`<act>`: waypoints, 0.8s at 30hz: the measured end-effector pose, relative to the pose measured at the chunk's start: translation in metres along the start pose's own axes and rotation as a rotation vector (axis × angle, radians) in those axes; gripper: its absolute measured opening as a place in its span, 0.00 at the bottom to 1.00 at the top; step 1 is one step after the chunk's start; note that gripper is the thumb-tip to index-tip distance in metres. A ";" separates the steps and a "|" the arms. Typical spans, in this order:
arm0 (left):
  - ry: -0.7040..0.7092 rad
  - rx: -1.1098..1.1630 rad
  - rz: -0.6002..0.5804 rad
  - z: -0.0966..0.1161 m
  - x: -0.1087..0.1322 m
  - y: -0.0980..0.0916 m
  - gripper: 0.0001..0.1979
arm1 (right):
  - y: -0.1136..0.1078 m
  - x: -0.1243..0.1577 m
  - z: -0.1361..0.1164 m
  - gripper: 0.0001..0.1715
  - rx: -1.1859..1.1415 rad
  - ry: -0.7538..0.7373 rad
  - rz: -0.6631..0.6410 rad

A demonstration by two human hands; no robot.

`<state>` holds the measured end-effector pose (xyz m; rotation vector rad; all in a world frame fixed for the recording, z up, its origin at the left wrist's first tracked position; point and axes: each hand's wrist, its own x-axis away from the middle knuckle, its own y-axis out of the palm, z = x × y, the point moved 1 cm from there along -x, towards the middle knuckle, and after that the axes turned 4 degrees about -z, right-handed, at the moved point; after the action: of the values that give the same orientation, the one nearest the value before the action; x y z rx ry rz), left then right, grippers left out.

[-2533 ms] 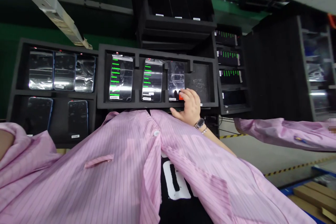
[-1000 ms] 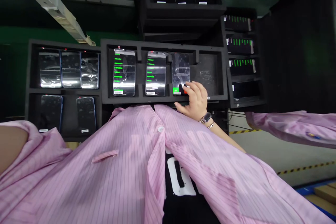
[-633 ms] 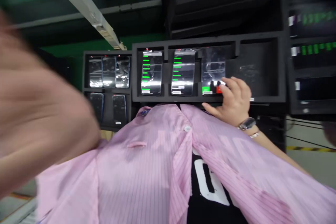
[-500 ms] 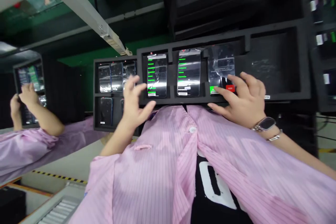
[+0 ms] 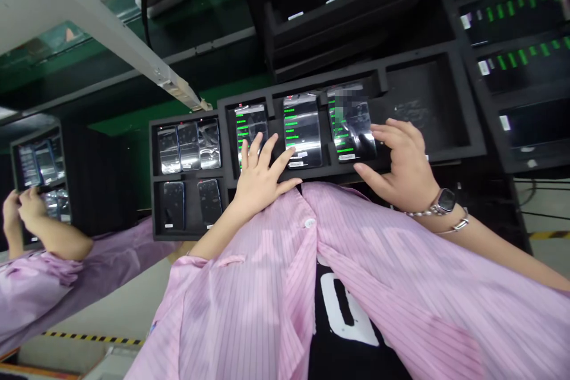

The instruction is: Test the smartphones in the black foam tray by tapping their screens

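Since the bare hand (image 5: pixel 260 181) and the watch-wearing hand (image 5: pixel 398 160) are spreading open, gripping nothing, the slippery, fragile film-wrapped smartphones (image 5: pixel 303 130) in the foam tray (image 5: pixel 423 92) are calling for edge holds.

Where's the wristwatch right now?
In the head view, the wristwatch is on the person's right wrist, just below the right hand, beside the rightmost phone in the black foam tray.

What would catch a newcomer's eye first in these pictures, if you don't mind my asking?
Three shiny phones showing green text stand out, side by side in a black foam tray at the centre. The left hand spreads over the lower part of the left phone, and the right hand, with a watch at its wrist, sits at the right phone's edge. A pink striped coat fills the bottom of the view.
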<state>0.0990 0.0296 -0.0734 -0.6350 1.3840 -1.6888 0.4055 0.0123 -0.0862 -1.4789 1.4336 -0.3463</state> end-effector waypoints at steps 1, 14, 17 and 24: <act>-0.001 0.004 0.010 -0.001 0.001 0.000 0.36 | -0.001 0.000 0.001 0.33 -0.001 0.005 0.005; 0.065 0.070 0.044 -0.008 -0.060 -0.041 0.34 | 0.007 0.002 -0.008 0.31 -0.012 -0.038 0.020; 0.115 0.129 -0.023 -0.015 -0.126 -0.046 0.27 | 0.009 0.001 -0.012 0.30 0.006 -0.038 0.029; -0.048 0.086 -0.157 -0.019 -0.210 0.004 0.26 | 0.015 0.003 -0.020 0.28 0.034 -0.056 0.079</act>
<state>0.1933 0.2172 -0.0566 -0.7463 1.2483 -1.8343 0.3820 0.0036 -0.0897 -1.3903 1.4301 -0.2766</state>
